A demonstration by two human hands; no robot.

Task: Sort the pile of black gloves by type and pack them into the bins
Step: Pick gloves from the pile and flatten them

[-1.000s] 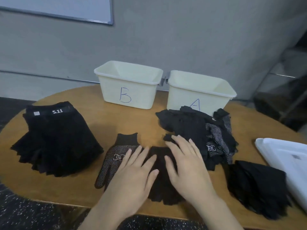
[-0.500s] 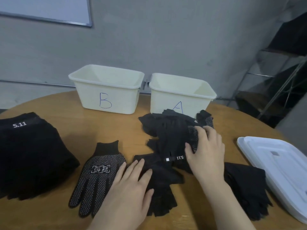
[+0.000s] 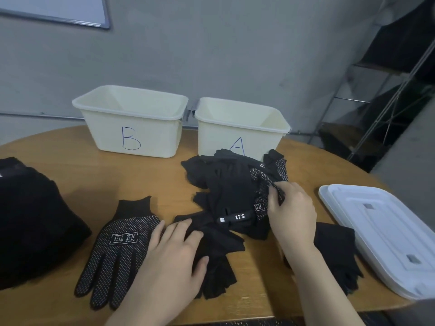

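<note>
Right hand point(image 3: 292, 212) pinches dotted glove point(image 3: 263, 184); left hand point(image 3: 174, 252) flat on plain glove point(image 3: 219, 245)

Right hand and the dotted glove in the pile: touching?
Touching. The head view shows the right hand with its fingertips pinching a fold of the dotted glove at the top of the pile.

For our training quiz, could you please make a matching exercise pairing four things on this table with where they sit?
Things:
1. cream plastic bin marked B
2. cream plastic bin marked A
3. white plastic lid
4. black dotted knit glove lying flat

Places:
a. far right edge of the table
b. back right, behind the loose pile
c. near the left hand
d. back left

Pairs: 1-d, 2-b, 3-a, 4-c
</note>
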